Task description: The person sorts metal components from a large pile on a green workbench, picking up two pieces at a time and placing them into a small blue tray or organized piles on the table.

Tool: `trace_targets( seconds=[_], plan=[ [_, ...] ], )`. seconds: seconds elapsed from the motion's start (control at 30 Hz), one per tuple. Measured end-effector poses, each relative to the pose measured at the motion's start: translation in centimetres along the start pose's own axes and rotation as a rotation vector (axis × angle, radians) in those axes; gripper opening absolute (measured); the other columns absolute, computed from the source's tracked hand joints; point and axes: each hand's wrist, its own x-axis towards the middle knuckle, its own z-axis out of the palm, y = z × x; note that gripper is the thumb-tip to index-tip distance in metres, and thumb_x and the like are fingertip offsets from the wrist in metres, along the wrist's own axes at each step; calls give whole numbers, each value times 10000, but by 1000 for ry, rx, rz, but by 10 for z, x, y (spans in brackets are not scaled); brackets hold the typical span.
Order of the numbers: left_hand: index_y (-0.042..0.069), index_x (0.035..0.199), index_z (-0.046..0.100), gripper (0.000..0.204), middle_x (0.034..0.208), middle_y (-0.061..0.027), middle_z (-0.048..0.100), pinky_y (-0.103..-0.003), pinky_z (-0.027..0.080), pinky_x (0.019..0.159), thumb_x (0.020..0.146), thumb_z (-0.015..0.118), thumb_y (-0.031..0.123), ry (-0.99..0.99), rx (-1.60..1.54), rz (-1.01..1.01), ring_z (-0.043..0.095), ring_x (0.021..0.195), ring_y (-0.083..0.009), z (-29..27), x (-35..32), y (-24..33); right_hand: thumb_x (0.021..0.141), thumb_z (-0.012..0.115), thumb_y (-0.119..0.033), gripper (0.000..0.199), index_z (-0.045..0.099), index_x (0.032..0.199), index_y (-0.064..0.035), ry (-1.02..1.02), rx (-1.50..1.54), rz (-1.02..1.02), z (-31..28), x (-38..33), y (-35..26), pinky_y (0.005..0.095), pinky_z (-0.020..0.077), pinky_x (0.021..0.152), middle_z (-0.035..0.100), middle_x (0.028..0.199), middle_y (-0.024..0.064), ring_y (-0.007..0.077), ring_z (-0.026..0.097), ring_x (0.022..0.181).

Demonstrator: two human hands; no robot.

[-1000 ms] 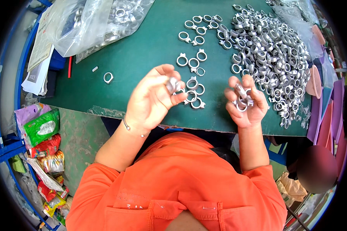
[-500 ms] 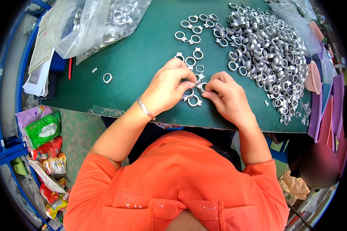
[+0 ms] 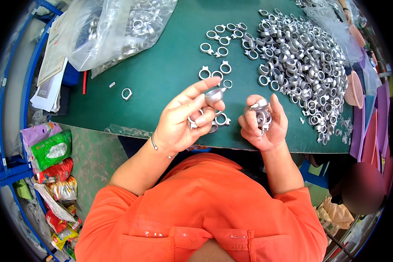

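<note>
Raised over the green table, my left hand (image 3: 175,121) pinches a silver metal ring (image 3: 214,96) with a small lug between its fingers. Another ring (image 3: 191,122) shows in its curled lower fingers. To the right, my right hand (image 3: 274,132) is turned palm up, with a few metal rings (image 3: 263,118) gripped in its bent fingers; their exact number is hard to make out. Beneath and beyond my left hand lie several loose rings, among them a lugged ring (image 3: 222,119) close to my fingers and a plain-looking ring (image 3: 227,84) farther off.
A large heap of metal rings (image 3: 301,61) covers the table's right side, with tiny metal bits (image 3: 346,131) near it. At the far left sits a clear plastic bag (image 3: 137,32) of rings. One ring (image 3: 126,94) and a red stick (image 3: 84,83) lie on the left.
Both hands have lifted from the tabletop and turned palm up, drawing a little apart. Rings that lay by my fingertips are now held in both hands.
</note>
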Motion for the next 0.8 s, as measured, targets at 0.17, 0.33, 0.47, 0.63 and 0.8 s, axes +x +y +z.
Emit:
trace_targets(
  seconds=[0.17, 0.33, 0.47, 0.63, 0.8],
  plan=[
    [-27, 1199, 491, 289, 931, -128, 617, -197, 418, 488, 950, 431, 107, 128, -21, -11, 519, 653, -88, -9, -2, -5, 992, 353, -353, 383, 566, 1022, -36, 201, -83, -134, 17, 11, 4, 225, 368, 408, 603, 873, 154, 153, 498, 549],
    [-20, 1129, 521, 314, 1010, -143, 624, -324, 532, 698, 978, 401, 228, 62, -173, 50, 626, 886, -194, -22, 7, -8, 967, 453, -278, 275, 572, 984, -31, 376, -222, -340, 32, 40, 15, 216, 372, 413, 599, 861, 111, 123, 519, 578],
    [11, 1147, 506, 424, 1159, -130, 563, -420, 485, 893, 995, 324, 362, 223, -79, 4, 584, 1010, -252, 15, 8, -1, 921, 566, -192, 188, 594, 1003, -26, 397, -804, -467, 53, 59, 34, 212, 441, 549, 614, 878, 84, 112, 558, 645],
    [49, 992, 579, 375, 1013, -116, 587, -383, 519, 702, 968, 389, 371, 399, -388, -6, 581, 945, -266, 9, -9, 8, 898, 586, -153, 186, 631, 977, 8, 119, -1414, -726, 57, 68, 30, 297, 468, 790, 617, 933, 110, 198, 588, 870],
    [48, 909, 558, 320, 806, -84, 442, -274, 470, 440, 954, 415, 331, 260, -330, -83, 458, 779, -214, -22, -86, 19, 800, 641, -19, 79, 640, 878, -8, 313, -1734, -390, 26, 38, -4, 256, 466, 611, 598, 784, 74, 137, 574, 667]
  ],
)
